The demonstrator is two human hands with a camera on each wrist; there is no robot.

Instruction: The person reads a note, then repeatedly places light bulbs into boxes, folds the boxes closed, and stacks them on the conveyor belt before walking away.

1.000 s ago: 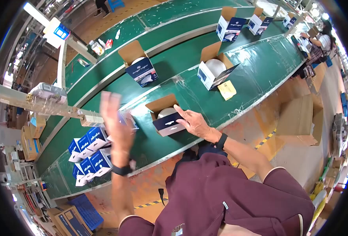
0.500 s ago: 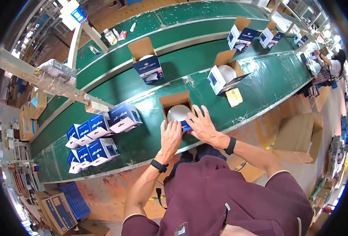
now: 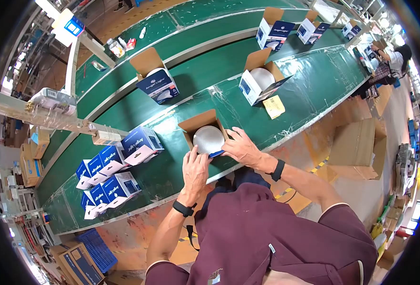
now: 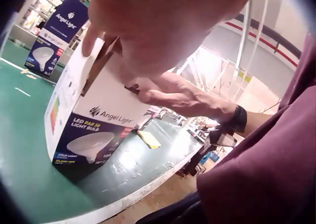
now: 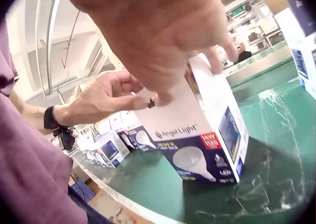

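An upright light bulb box (image 3: 187, 128) stands on the green workbench in front of me, its brown back flap raised. Inside it, the round pale face of a bulb (image 3: 209, 138) shows from above. My left hand (image 3: 195, 171) pinches the near left top of the box, and my right hand (image 3: 244, 148) grips the near right top. In the right wrist view, the right thumb presses the white front panel (image 5: 173, 115) while the fingers lie over the side. The left hand's thumb meets the same panel near its hang hole.
Several closed bulb boxes (image 3: 108, 164) stand in rows on the left. Another open box (image 3: 260, 83) with a bulb sits to the right beside a yellow card (image 3: 273, 107). More open boxes (image 3: 155, 85) stand on the belt behind. A metal post bar (image 3: 58, 116) crosses the left side.
The left hand has come down from above the closed boxes to the open box's near side. The right hand has moved in to its near right edge, and the bulb face shows more fully.
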